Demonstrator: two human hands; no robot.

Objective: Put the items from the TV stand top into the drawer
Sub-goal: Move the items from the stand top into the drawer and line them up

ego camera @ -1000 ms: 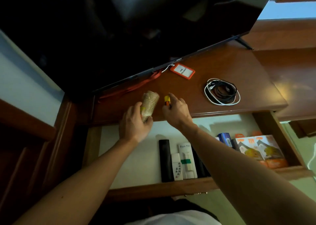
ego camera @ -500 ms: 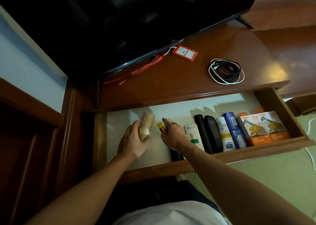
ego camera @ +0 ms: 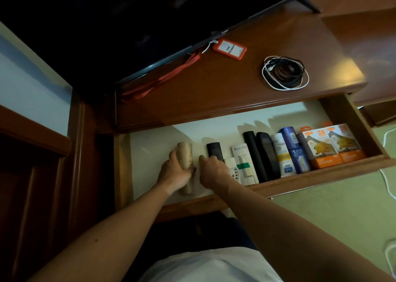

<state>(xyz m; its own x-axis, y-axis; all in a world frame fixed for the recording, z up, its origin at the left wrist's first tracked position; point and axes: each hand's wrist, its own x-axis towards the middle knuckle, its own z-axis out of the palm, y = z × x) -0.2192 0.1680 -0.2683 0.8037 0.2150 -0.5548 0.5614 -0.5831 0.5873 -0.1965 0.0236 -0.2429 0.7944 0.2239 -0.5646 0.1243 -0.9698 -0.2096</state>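
left hand [ego camera: 174, 174] gripping cup stack [ego camera: 184, 155] (inside drawer [ego camera: 321, 174])

— What lies on the TV stand top [ego camera: 214, 93]?

— A TV [ego camera: 128, 24] stands at the far side. An orange tag [ego camera: 229, 48] with its red strap [ego camera: 162, 80] lies by the screen's near edge; a coil of black and white cables [ego camera: 285, 73] lies to the right.

— And the open drawer [ego camera: 310, 174] below?

— On its pale floor: a stack of paper cups [ego camera: 185, 155] at left, then remotes [ego camera: 214, 151], a white box [ego camera: 244, 164], a spray can [ego camera: 282, 155], a blue bottle [ego camera: 296, 151], and orange boxes [ego camera: 330, 146] at right.
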